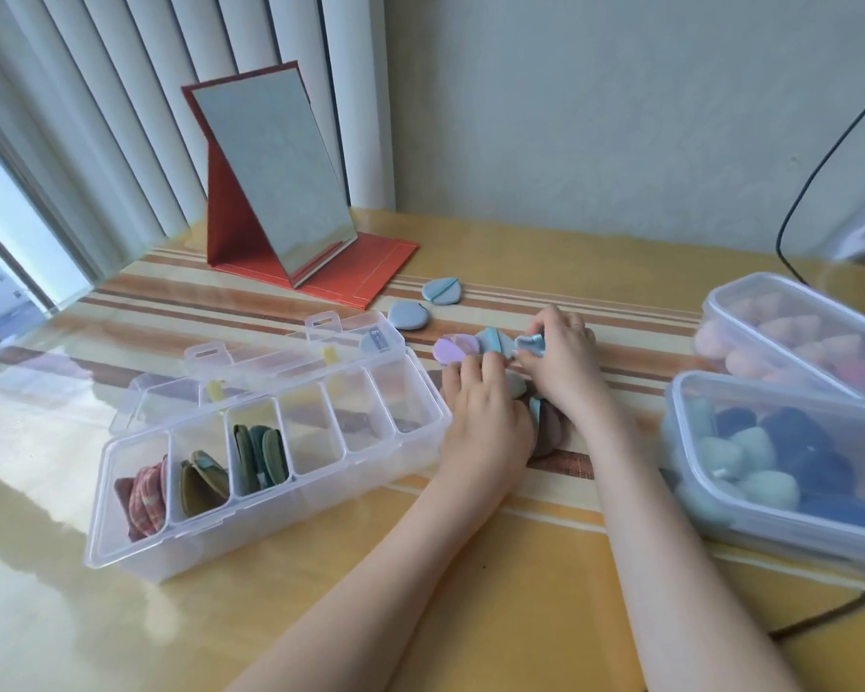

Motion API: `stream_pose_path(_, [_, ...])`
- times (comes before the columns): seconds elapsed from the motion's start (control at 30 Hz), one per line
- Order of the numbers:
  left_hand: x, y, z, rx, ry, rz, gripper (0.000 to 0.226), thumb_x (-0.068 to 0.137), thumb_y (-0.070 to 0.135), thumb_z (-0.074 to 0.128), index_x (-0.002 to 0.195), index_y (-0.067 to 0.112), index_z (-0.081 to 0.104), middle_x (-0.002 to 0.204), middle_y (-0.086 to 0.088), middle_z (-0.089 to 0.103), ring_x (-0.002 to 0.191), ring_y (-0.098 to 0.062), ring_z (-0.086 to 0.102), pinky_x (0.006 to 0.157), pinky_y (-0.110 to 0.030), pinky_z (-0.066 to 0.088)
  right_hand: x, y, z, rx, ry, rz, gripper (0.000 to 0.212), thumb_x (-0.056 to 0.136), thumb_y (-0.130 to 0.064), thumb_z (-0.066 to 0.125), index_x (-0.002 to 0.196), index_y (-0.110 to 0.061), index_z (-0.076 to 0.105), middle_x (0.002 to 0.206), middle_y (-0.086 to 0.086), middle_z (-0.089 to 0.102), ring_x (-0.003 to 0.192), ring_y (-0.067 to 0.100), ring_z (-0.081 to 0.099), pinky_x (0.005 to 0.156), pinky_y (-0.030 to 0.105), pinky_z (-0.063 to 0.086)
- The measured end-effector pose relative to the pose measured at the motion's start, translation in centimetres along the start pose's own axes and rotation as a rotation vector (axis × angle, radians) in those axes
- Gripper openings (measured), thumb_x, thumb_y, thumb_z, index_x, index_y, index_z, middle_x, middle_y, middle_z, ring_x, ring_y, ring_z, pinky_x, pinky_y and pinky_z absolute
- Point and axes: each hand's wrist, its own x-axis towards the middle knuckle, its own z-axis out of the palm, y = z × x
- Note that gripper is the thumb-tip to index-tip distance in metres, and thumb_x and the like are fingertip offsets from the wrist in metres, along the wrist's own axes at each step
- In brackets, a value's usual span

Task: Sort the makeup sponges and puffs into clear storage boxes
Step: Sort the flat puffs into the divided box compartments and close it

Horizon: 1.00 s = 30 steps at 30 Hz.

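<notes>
Now both hands met mid-counter [470,591]: right hand [563,364] pinched a blue puff [528,344], left hand [485,417] pressed the pile, the divided box [270,472] nearer the left.

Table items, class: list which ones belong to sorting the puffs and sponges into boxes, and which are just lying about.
Belong to the job:
divided box
loose puffs
two lidded tubs
left hand
right hand, pinching a blue puff

Just lying about:
folding mirror
black cable
</notes>
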Motion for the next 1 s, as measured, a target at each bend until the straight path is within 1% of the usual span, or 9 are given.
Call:
stream_pose_path(0.17, [0.0, 0.2, -0.4, -0.403, 0.037, -0.127, 0.033, 0.09, 0.004, 0.038, 0.122, 0.011, 0.043, 0.126, -0.003, 0.043, 0.12, -0.018, 0.034, 0.082, -0.02, 0.023, 0.0, 0.2, -1.1, 0.209, 0.09, 0.043, 0.01, 0.084, -0.017, 0.071, 0.083, -0.015, 0.061, 0.105, 0.003, 0.048, 0.097, 0.021, 0.049, 0.083, 0.029, 0.037])
stream_pose_path(0.3, [0.2, 0.4, -0.6, -0.596, 0.089, -0.206, 0.04, 0.097, 0.006, 0.034, 0.136, 0.015, 0.035, 0.138, -0.004, 0.04, 0.127, -0.014, 0.031, 0.087, -0.014, 0.024, -0.1, -1.0, -1.7, 0.348, 0.191, -0.024, 0.011, 0.084, -0.017, 0.071, 0.077, -0.017, 0.062, 0.077, -0.006, 0.06, 0.067, 0.006, 0.051, 0.06, 0.02, 0.038])
stream_pose_path(0.43, [0.9, 0.1, -0.7, -0.675, 0.066, -0.308, 0.049, 0.101, 0.026, 0.039, 0.147, 0.015, 0.026, 0.147, -0.003, 0.038, 0.139, -0.017, 0.029, 0.112, -0.033, 0.024, -0.3, -2.9, -2.1, 0.613, -0.068, -0.075, 0.015, 0.082, -0.017, 0.075, 0.072, -0.021, 0.065, 0.066, -0.005, 0.063, 0.059, 0.01, 0.054, 0.056, 0.024, 0.046])
stream_pose_path(0.53, [1.3, -0.3, -0.9, -0.715, 0.139, -0.387, 0.034, 0.099, 0.024, 0.043, 0.133, 0.02, 0.046, 0.133, -0.002, 0.051, 0.124, -0.016, 0.047, 0.104, -0.036, 0.037, -0.5, -3.3, -1.3, 0.705, -0.15, -0.041, 0.018, 0.094, -0.022, 0.06, 0.08, -0.015, 0.067, 0.065, -0.002, 0.064, 0.049, 0.006, 0.055, 0.048, 0.02, 0.045])
stream_pose_path(0.63, [1.5, -0.7, -1.6, -0.773, 0.184, -0.51, 0.033, 0.1, 0.024, 0.039, 0.132, 0.023, 0.045, 0.134, 0.005, 0.05, 0.119, -0.012, 0.05, 0.097, -0.028, 0.034, 0.1, -2.7, -0.6, 0.5, 0.048, -0.045, 0.021, 0.099, -0.018, 0.049, 0.102, -0.015, 0.069, 0.076, -0.006, 0.063, 0.053, -0.004, 0.052, 0.059, 0.019, 0.044])
stream_pose_path(0.7, [1.8, -0.9, -1.9, -0.862, 0.227, -0.535, 0.037, 0.101, 0.023, 0.034, 0.138, 0.028, 0.038, 0.138, 0.011, 0.043, 0.112, -0.007, 0.057, 0.099, -0.026, 0.038, 0.8, -2.3, 0.0, 0.214, -0.016, -0.074, 0.03, 0.098, -0.018, 0.051, 0.126, -0.017, 0.062, 0.101, 0.002, 0.056, 0.083, -0.003, 0.054, 0.083, 0.023, 0.045])
stream_pose_path(0.77, [2.1, -0.9, -2.2, -0.994, 0.279, -0.535, 0.039, 0.103, 0.018, 0.029, 0.14, 0.031, 0.033, 0.139, 0.015, 0.036, 0.096, -0.001, 0.066, 0.085, -0.014, 0.047, 1.2, -2.0, 1.0, 0.005, -0.157, -0.042, 0.033, 0.095, -0.024, 0.056, 0.128, -0.018, 0.059, 0.121, 0.012, 0.047, 0.113, 0.024, 0.047, 0.097, 0.031, 0.036])
stream_pose_path(0.87, [2.5, -1.1, -2.3, -1.094, 0.288, -0.552, 0.036, 0.104, 0.013, 0.022, 0.133, 0.024, 0.042, 0.138, 0.011, 0.039, 0.095, -0.02, 0.07, 0.079, -0.013, 0.049, 1.5, -2.2, 1.4, 0.119, -0.086, -0.025, 0.01, 0.087, -0.018, 0.067, 0.097, -0.016, 0.066, 0.103, 0.008, 0.057, 0.093, 0.023, 0.053, 0.074, 0.026, 0.038])
stream_pose_path(1.0, [2.5, -0.9, -2.7, -1.143, 0.273, -0.614, 0.035, 0.104, 0.023, 0.023, 0.126, 0.021, 0.05, 0.117, 0.018, 0.05, 0.094, -0.014, 0.068, 0.086, -0.012, 0.046, 1.5, -2.7, -0.4, 0.36, 0.155, -0.059, 0.006, 0.085, -0.015, 0.069, 0.084, -0.019, 0.065, 0.073, -0.01, 0.059, 0.066, 0.008, 0.052, 0.057, 0.01, 0.038])
